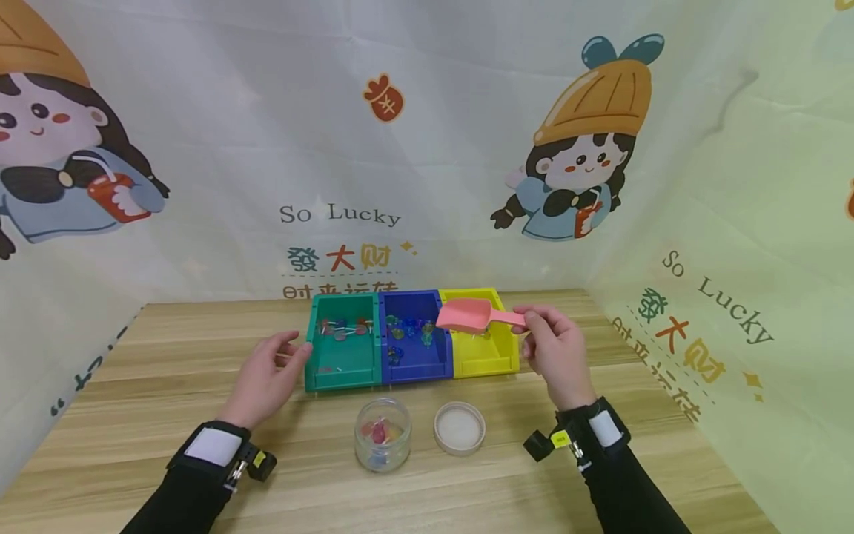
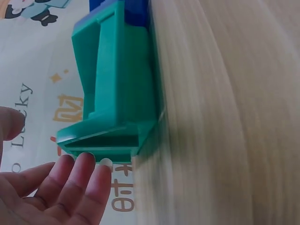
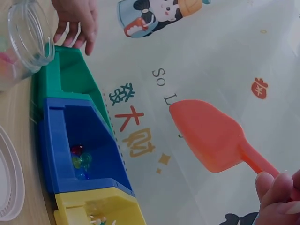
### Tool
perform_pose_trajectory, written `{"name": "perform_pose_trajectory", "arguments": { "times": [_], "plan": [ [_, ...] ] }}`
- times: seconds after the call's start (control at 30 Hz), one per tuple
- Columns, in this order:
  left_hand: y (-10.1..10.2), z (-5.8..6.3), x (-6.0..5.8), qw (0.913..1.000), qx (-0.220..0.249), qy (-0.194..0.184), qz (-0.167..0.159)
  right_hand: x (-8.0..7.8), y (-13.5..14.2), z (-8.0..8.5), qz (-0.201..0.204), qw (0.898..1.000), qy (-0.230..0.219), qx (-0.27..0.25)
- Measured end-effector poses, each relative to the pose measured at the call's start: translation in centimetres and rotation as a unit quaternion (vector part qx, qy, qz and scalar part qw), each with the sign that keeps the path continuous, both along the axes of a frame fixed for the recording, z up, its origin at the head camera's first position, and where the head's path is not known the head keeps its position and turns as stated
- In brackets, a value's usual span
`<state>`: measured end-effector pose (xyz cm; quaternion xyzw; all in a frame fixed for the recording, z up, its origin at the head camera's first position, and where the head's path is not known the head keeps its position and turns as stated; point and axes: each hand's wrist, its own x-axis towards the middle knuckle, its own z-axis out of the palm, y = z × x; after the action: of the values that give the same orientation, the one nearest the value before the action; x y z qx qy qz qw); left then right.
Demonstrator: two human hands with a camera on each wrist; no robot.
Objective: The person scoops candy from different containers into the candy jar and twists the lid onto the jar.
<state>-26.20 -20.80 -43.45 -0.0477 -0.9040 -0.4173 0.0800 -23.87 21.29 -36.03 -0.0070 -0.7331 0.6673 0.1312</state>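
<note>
My right hand [image 1: 557,352] pinches the handle of a pink scoop [image 1: 465,316], raised over the yellow bin [image 1: 507,363] and the edge of the blue bin [image 1: 416,371]. At the left end of the row is a green bin [image 1: 347,377], and my left hand [image 1: 267,377] is beside its outer side, fingers relaxed, fingertips right at the wall. Small lollipop-like pieces [image 1: 343,330] lie in the green bin. Clear coloured pieces [image 1: 395,356] are in the blue one. Small pieces also show in the yellow bin [image 3: 112,199], partly hidden by the scoop in the head view.
A clear glass jar [image 1: 383,445] with colourful pieces inside stands in front of the bins. To its right, a round white lid [image 1: 459,428] lies on the wooden table [image 1: 300,497]. A printed cloth [image 1: 454,148] hangs behind and along the sides.
</note>
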Motion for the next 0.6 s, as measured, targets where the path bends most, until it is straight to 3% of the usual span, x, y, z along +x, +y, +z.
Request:
{"name": "perform_pose_trajectory", "arguments": {
  "times": [0.27, 0.6],
  "plan": [
    [0.0, -0.8, -1.7, 0.9997, -0.011, -0.021, 0.004, -0.9, 1.1, -0.1, -0.029, 0.999, -0.002, -0.015],
    [0.4, -1.5, -2.7, 0.9992, -0.026, -0.031, 0.001, -1.8, 2.0, -1.2, -0.061, 0.998, -0.008, -0.007]
  ]
}}
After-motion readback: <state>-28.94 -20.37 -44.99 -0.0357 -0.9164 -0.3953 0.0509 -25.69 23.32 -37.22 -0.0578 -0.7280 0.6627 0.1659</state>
